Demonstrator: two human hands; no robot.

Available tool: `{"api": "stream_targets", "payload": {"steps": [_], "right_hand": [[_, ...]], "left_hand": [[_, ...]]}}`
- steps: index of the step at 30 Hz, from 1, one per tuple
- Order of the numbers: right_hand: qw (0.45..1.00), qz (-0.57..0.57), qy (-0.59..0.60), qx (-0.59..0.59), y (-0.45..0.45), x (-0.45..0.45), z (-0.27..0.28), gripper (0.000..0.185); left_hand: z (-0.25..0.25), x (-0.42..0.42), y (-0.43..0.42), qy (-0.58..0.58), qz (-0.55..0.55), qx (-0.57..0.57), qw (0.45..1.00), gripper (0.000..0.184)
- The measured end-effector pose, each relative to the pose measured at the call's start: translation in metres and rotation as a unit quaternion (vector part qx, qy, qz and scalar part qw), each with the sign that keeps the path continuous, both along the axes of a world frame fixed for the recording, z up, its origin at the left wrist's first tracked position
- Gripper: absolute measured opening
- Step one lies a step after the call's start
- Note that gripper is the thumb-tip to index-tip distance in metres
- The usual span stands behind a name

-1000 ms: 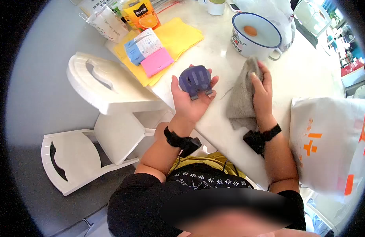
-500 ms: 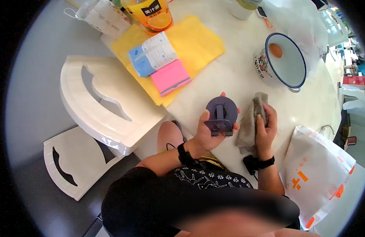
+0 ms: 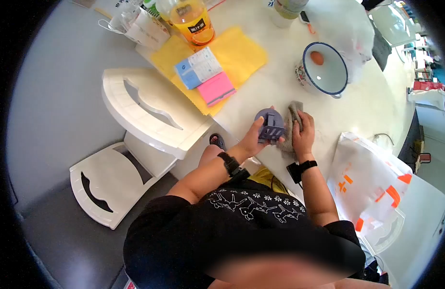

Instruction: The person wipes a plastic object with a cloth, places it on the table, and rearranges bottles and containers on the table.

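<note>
My left hand (image 3: 250,140) is closed around a purple-grey phone stand (image 3: 271,126) with a round base and a slotted bracket, held above the table's near edge. The bracket side faces up, and part of my fingers is hidden beneath it. Just to the right, my right hand (image 3: 304,137) grips a crumpled grey cloth (image 3: 293,111) close beside the stand. The cloth's lower part hangs near the table edge. Whether it touches the stand I cannot tell.
A white enamel pot (image 3: 334,79) with a blue rim holds an egg (image 3: 317,58). On a yellow cloth (image 3: 246,53) lie a tissue pack (image 3: 198,67) and a pink packet (image 3: 216,89), near an orange juice bottle (image 3: 196,26). White chairs (image 3: 135,108) and a white bag (image 3: 359,178) flank me.
The phone stand has tilted in my left hand, showing its slotted bracket more. My right hand and the cloth have come closer to it. The whole view has shifted.
</note>
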State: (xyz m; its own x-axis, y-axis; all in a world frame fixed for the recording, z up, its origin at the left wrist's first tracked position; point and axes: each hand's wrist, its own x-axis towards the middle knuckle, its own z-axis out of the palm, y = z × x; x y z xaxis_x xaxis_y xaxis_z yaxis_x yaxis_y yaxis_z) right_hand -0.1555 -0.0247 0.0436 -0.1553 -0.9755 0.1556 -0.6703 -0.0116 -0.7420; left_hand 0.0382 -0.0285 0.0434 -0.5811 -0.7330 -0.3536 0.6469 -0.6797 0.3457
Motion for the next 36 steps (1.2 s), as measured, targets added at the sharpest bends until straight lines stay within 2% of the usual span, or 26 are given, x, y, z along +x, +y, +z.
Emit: {"api": "stream_targets", "payload": {"steps": [1, 3, 4, 5, 6, 7, 9, 10, 12, 15, 17, 19, 20, 22, 25, 29, 31, 36], "right_hand": [[1.0, 0.011, 0.009, 0.002, 0.001, 0.001, -0.002, 0.036], [0.999, 0.018, 0.022, 0.034, 0.007, -0.001, 0.004, 0.042], [0.993, -0.01, 0.099, 0.059, 0.014, 0.006, 0.014, 0.045], [0.98, -0.039, 0.175, 0.084, 0.02, 0.011, 0.023, 0.048], [0.973, -0.055, 0.16, 0.154, 0.027, 0.01, 0.019, 0.059], [0.975, -0.058, 0.159, 0.147, 0.033, 0.017, 0.023, 0.059], [0.921, -0.147, 0.183, 0.31, 0.043, 0.03, 0.033, 0.068], [0.923, -0.152, 0.183, 0.303, 0.045, 0.036, 0.033, 0.068], [0.898, -0.193, 0.127, 0.374, 0.052, 0.051, 0.034, 0.078], [0.929, -0.183, 0.091, 0.308, 0.06, 0.08, 0.031, 0.081], [0.977, -0.11, 0.113, 0.142, 0.064, 0.09, -0.001, 0.076], [0.956, -0.047, 0.202, 0.206, 0.064, 0.115, 0.014, 0.069], [0.956, -0.055, 0.202, 0.207, 0.068, 0.121, 0.019, 0.069], [0.921, 0.096, 0.305, 0.224, 0.07, 0.128, 0.025, 0.063], [0.938, 0.1, 0.297, 0.149, 0.071, 0.117, 0.021, 0.057], [0.948, 0.046, 0.289, 0.128, 0.056, 0.084, 0.017, 0.05], [0.959, -0.047, 0.235, 0.153, 0.045, 0.06, 0.03, 0.051], [0.931, -0.161, 0.257, 0.204, 0.04, 0.014, 0.028, 0.059]], "left_hand": [[0.011, 0.012, 0.001, 0.002, -0.003, -0.005, 1.0, 0.077], [0.036, 0.042, 0.002, 0.011, -0.041, -0.094, 0.995, 0.081], [0.057, 0.056, -0.001, 0.014, -0.034, -0.12, 0.992, 0.089], [0.077, 0.068, -0.001, 0.008, -0.035, -0.124, 0.992, 0.089], [0.095, 0.079, -0.002, 0.013, -0.004, -0.162, 0.987, 0.092], [0.109, 0.09, -0.002, 0.021, 0.025, -0.202, 0.979, 0.097], [0.125, 0.114, -0.007, 0.027, -0.011, -0.204, 0.979, 0.099], [0.136, 0.121, -0.007, -0.01, -0.025, -0.242, 0.97, 0.098], [0.148, 0.135, -0.006, -0.043, -0.041, -0.285, 0.957, 0.097], [0.15, 0.145, -0.004, -0.056, -0.065, -0.219, 0.972, 0.089], [0.148, 0.141, -0.008, -0.077, -0.062, -0.209, 0.973, 0.082], [0.15, 0.134, -0.009, -0.066, -0.075, -0.204, 0.974, 0.076], [0.149, 0.128, -0.01, -0.071, -0.072, -0.211, 0.972, 0.074], [0.143, 0.118, -0.018, -0.074, -0.077, -0.22, 0.97, 0.07], [0.147, 0.11, -0.024, -0.091, -0.076, -0.238, 0.964, 0.071], [0.142, 0.1, -0.042, -0.095, -0.097, -0.224, 0.965, 0.068], [0.144, 0.092, -0.053, -0.121, -0.12, -0.197, 0.965, 0.064], [0.143, 0.074, -0.072, -0.115, -0.141, -0.189, 0.965, 0.066]]}}
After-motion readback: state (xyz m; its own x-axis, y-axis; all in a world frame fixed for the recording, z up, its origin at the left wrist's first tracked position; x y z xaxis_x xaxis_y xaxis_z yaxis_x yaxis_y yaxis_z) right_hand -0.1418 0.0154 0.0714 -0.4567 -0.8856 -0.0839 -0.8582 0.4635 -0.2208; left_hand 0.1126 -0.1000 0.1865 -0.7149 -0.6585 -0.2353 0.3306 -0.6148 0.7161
